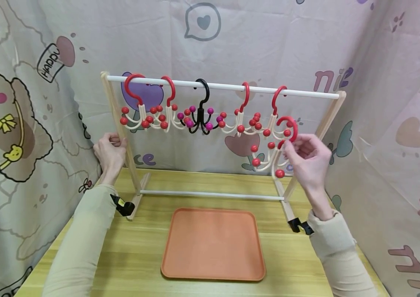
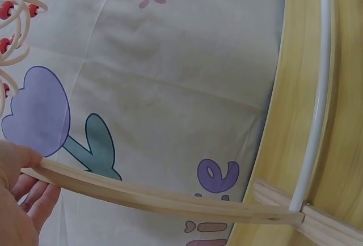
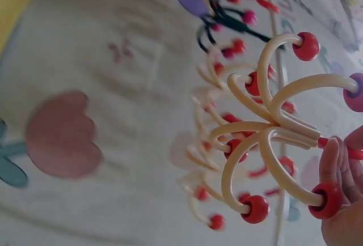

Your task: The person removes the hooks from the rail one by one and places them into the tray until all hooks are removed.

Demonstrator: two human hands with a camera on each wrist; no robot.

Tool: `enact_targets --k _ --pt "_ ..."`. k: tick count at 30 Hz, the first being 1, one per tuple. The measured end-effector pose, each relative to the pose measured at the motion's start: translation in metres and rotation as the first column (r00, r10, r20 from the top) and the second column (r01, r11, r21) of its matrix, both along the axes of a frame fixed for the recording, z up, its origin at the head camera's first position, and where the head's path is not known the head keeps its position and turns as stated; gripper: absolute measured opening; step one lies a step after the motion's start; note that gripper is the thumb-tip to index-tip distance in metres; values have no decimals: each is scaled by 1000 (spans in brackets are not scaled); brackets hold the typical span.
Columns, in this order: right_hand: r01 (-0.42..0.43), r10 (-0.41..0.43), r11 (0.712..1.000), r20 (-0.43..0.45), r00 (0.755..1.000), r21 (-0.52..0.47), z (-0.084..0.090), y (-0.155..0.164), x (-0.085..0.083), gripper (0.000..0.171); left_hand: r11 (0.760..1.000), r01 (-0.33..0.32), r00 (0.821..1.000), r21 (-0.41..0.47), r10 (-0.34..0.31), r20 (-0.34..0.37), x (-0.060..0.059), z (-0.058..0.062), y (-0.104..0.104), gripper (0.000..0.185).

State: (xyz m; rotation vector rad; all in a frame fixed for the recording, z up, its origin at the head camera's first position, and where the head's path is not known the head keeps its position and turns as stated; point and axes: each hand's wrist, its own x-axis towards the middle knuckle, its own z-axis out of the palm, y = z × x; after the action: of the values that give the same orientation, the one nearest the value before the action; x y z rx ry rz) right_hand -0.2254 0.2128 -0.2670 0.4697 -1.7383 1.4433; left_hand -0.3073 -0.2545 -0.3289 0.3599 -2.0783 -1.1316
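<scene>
My right hand (image 1: pixel 311 163) pinches the red hook of a multi-arm hook hanger (image 1: pixel 274 161) at its stem, in front of the rack's right end. The right wrist view shows this hanger's cream curved arms (image 3: pixel 244 127) tipped with red balls. My left hand (image 1: pixel 110 152) grips the left wooden post of the clothes rack (image 1: pixel 130 165); in the left wrist view the thumb lies over the post (image 2: pixel 142 195) and fingers show beneath it. Several similar red-hooked hangers (image 1: pixel 239 119) hang from the white top rail (image 1: pixel 225 86), with one black hanger (image 1: pixel 200 115) bearing magenta balls among them.
An orange tray (image 1: pixel 213 243) lies on the wood-grain table (image 1: pixel 132 247) in front of the rack. A white lower bar (image 1: pixel 210 194) joins the rack's feet. Printed cloth (image 1: pixel 210 53) surrounds the table at the back and both sides.
</scene>
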Motion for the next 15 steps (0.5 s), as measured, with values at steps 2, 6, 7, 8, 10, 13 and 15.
enact_targets --k 2,6,7,8,10,13,15 --pt "-44 44 999 23 999 -8 -12 -7 0 11 1000 6 1000 0 -6 1 0 1 -1 31" --pt "-134 138 990 127 982 -33 -39 -24 -2 13 1000 13 1000 -4 -13 8 1 2 -1 31" --pt "-154 157 988 155 975 -29 -47 -29 -3 13 1000 11 1000 -7 -11 9 1 2 -1 31" --pt "-174 176 984 188 966 -24 -54 -33 -4 14 1000 6 1000 -12 -6 14 1 2 -1 31" --pt "-211 209 977 240 948 -18 -68 -42 -7 15 1000 -6 1000 -24 6 19 1 2 -2 31" --pt "-256 249 967 300 921 -16 -87 -54 -13 15 999 -10 1000 -35 11 22 0 3 -3 31" --pt "-272 266 962 332 905 -30 -99 -61 -17 15 999 1 999 -36 0 38 1 4 -3 30"
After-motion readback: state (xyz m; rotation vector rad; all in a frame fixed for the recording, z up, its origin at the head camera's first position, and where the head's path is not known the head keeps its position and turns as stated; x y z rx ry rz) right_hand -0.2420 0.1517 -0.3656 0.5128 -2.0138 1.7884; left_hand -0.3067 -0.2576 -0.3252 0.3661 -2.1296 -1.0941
